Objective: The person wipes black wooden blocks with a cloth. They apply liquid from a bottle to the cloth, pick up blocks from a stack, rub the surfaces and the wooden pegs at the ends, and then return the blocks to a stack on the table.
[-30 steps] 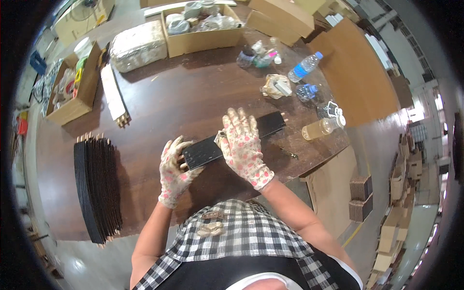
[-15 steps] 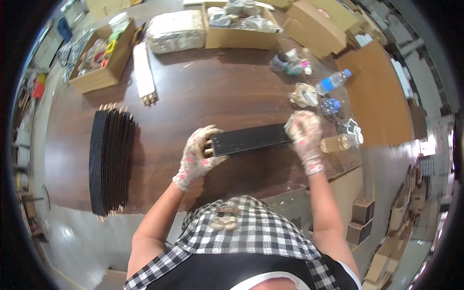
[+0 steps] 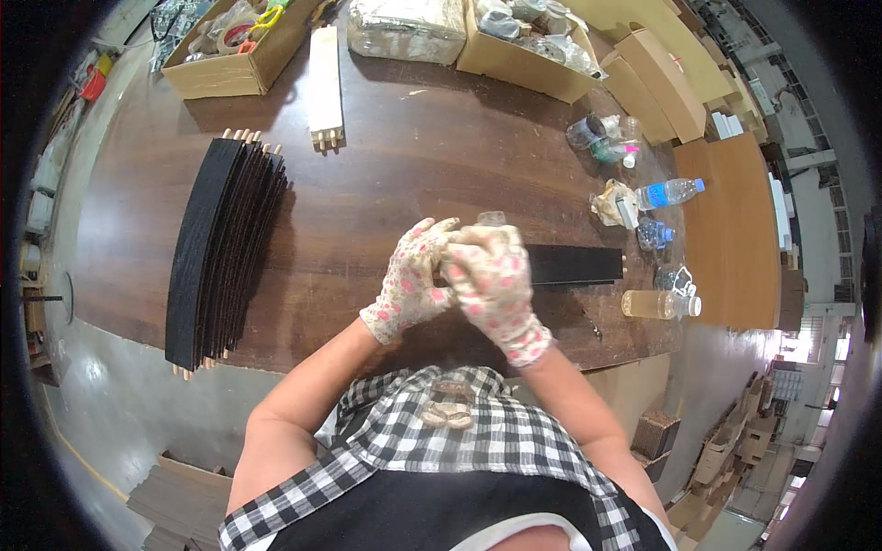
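Observation:
A black board (image 3: 577, 264) lies roughly level in front of me, its left end hidden by my gloves. My left hand (image 3: 412, 280), in a white glove with pink flowers, is wrapped round that left end. My right hand (image 3: 491, 280), gloved alike and somewhat blurred, is closed above the same end, close to the left fingers. A small pale piece (image 3: 491, 219) shows just past its knuckles; what it is I cannot make out. To the left stands a row of several similar black boards (image 3: 220, 253), light wooden dowels sticking out of their ends.
Beyond my hands lies a white board with dowels (image 3: 325, 87). Cardboard boxes (image 3: 230, 78) and a wrapped bundle (image 3: 406, 29) line the far edge. On the right are a water bottle (image 3: 669, 193), a bottle of yellowish liquid (image 3: 657, 304) and crumpled paper (image 3: 614, 204).
My right hand has moved left from the board's right end to its left end, beside my left hand. The board sits farther right in view, and the whole view has shifted.

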The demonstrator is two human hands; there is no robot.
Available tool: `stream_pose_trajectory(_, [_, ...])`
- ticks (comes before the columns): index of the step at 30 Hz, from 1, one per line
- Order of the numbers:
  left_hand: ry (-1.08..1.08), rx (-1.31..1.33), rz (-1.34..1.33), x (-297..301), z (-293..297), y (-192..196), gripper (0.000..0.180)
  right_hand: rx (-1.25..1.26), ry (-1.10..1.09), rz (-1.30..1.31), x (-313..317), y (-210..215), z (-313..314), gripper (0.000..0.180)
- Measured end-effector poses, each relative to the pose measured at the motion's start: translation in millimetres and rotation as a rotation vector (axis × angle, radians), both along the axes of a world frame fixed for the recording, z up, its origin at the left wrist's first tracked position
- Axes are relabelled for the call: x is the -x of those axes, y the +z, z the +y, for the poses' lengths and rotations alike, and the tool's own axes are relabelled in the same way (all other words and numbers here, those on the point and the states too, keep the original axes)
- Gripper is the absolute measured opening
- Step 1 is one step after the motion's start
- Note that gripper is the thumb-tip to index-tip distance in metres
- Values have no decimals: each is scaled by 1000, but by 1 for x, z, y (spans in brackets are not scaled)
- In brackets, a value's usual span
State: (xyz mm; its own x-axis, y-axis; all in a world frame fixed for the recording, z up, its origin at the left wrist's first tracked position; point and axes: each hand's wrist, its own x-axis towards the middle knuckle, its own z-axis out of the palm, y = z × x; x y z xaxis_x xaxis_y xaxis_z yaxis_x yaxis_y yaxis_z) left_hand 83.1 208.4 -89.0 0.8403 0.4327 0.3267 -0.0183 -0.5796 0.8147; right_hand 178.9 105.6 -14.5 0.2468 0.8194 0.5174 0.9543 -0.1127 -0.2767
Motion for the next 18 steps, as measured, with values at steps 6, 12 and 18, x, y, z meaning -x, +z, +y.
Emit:
stream_pose_trajectory(6, [-70,-25,-22,-5,5,13,57,-28,-231,-31,-53,-9,-46,11])
stream_pose_trajectory(12, [-42,-18,-41,3,6,6,58,-24,-144,0,-3,-7,-28,14])
stream_pose_trajectory(18, [-69,71,-11,-5,3,10,58,-28,-228,-45,-11,-4,-40,9])
